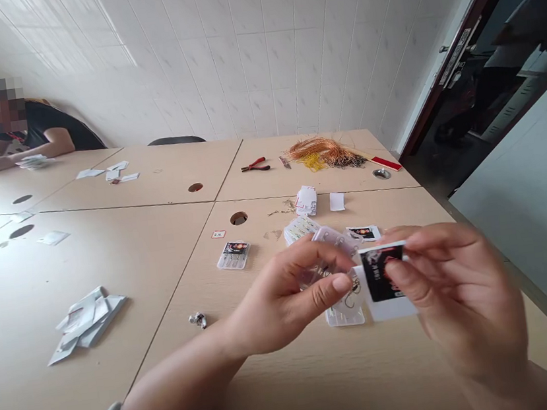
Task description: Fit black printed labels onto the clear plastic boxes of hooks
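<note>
Between thumb and fingers, my right hand (457,282) grips a black printed card (379,275) with a white sheet behind it. My left hand (294,292), thumb and fingers curled together, is at the card's left edge; metal hooks (349,299) show just below its fingertips. It cannot be made out whether it pinches the hooks or a clear piece around them. Beneath the hands lies a clear plastic box (345,316). Behind them are more clear boxes (301,228) and another black card (364,233). A closed box with a card (234,255) lies left of them.
Farther back are a white card stack (306,200), red-handled pliers (255,165) and a bundle of copper-coloured strands (329,151). White packets (86,324) lie at left, a small metallic item (198,319) nearer. A person (52,129) sits at the far left; a doorway is at right.
</note>
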A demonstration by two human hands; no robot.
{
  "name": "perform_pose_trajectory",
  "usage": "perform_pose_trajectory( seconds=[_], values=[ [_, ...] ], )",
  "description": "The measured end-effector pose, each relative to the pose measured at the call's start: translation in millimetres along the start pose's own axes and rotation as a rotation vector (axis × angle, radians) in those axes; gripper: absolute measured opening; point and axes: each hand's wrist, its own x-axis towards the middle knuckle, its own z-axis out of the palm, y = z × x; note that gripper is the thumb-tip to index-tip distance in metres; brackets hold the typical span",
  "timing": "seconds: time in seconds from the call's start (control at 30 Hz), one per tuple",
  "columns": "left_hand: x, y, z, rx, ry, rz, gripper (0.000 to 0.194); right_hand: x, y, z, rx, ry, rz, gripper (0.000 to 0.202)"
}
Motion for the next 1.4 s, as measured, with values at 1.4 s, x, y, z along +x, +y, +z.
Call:
perform_pose_trajectory(
  seconds=[1.4],
  values=[
    [-7.6,10.2,7.2,-0.093,0.013,0.010,0.033,-9.8,-26.9,-3.4,-0.508,-0.204,-0.051,0.022]
  ],
)
